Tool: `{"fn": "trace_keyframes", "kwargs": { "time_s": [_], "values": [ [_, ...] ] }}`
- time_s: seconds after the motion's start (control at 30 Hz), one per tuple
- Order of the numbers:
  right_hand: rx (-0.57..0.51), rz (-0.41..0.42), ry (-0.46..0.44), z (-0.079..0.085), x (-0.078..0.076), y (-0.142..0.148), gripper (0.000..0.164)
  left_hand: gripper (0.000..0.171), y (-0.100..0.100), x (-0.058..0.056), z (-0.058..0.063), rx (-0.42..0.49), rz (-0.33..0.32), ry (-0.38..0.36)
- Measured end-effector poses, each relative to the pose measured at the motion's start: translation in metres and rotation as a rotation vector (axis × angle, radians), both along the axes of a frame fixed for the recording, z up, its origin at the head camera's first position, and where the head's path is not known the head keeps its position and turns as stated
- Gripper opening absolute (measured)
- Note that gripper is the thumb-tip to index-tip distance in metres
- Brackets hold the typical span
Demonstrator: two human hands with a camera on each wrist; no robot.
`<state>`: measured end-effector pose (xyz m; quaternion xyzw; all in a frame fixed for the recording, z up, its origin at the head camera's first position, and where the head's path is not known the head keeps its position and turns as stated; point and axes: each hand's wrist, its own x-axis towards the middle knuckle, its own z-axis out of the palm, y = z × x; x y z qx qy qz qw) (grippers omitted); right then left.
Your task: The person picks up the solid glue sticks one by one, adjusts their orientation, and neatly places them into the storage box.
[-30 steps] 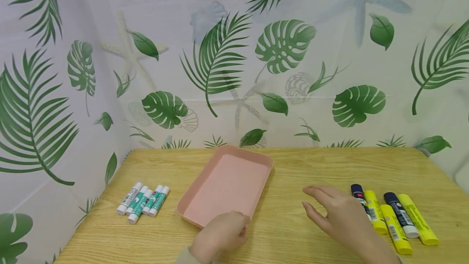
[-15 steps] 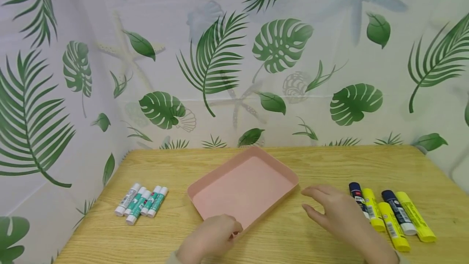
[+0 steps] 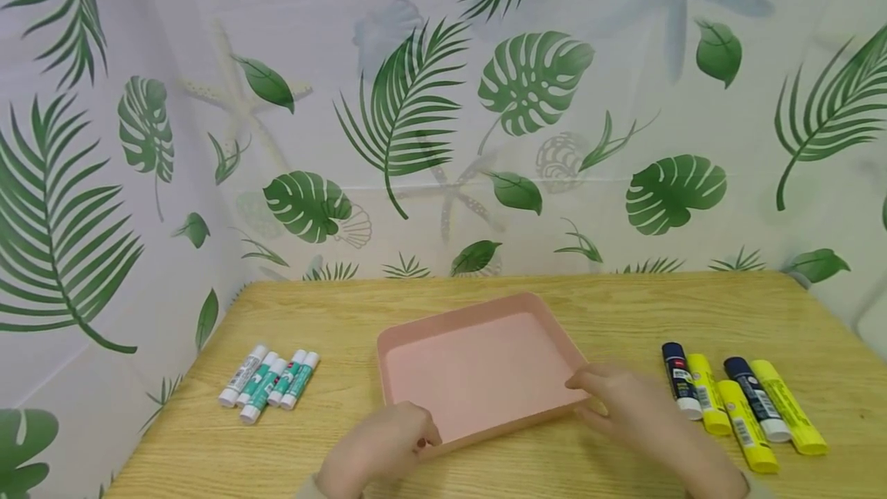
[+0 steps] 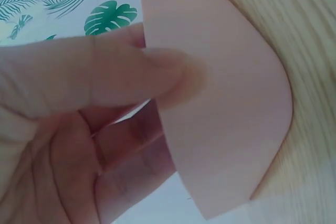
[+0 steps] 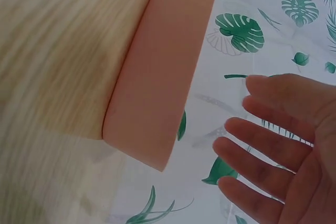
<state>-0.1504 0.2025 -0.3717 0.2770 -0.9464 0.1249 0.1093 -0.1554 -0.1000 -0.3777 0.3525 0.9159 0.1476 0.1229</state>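
On wood-grain table (image 3: 312, 306): pink tray (image 3: 478, 372) | behind: leaf-print backdrop (image 3: 443, 110) | left grip (image 3: 381, 441) pinching tray | right grip (image 3: 634, 410): fingers apart

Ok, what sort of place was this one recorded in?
Probably a staged indoor tabletop set: a wood-grain table, a leaf-print sheet close behind it, and a pink tray on top.

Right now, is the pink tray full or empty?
Empty, as far as shows: the pink tray has a bare floor; the small sticks and bigger sticks lie outside it.
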Motion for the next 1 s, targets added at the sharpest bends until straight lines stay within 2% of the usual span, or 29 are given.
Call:
{"fn": "trace_keyframes", "kwargs": {
  "time_s": [0.17, 0.33, 0.47, 0.6, 0.7, 0.87, 1.0],
  "values": [
    [0.028, 0.019, -0.133, -0.004, -0.001, -0.001, 0.020, 0.019, -0.003, -0.002, 0.000, -0.024, 0.005, 0.009],
    [0.049, 0.033, -0.234, -0.009, -0.002, -0.001, 0.015, 0.027, -0.006, -0.003, -0.001, -0.026, 0.042, -0.007],
    [0.054, 0.083, -0.285, -0.013, -0.002, 0.000, 0.011, 0.029, -0.008, -0.003, -0.001, -0.019, 0.047, -0.005],
    [0.052, 0.138, -0.300, -0.016, -0.002, 0.000, 0.012, 0.029, -0.010, -0.004, -0.001, -0.017, 0.034, 0.036],
    [0.053, 0.143, -0.318, -0.018, -0.002, -0.001, 0.017, 0.027, -0.011, -0.005, -0.002, -0.011, 0.023, 0.060],
    [0.056, 0.145, -0.305, -0.019, -0.002, -0.002, 0.023, 0.019, -0.011, -0.006, -0.004, 0.019, 0.039, 0.037],
    [0.061, 0.147, -0.280, -0.020, -0.002, -0.003, 0.024, 0.014, -0.011, -0.008, -0.006, 0.051, 0.050, 0.085]
  ]
}}
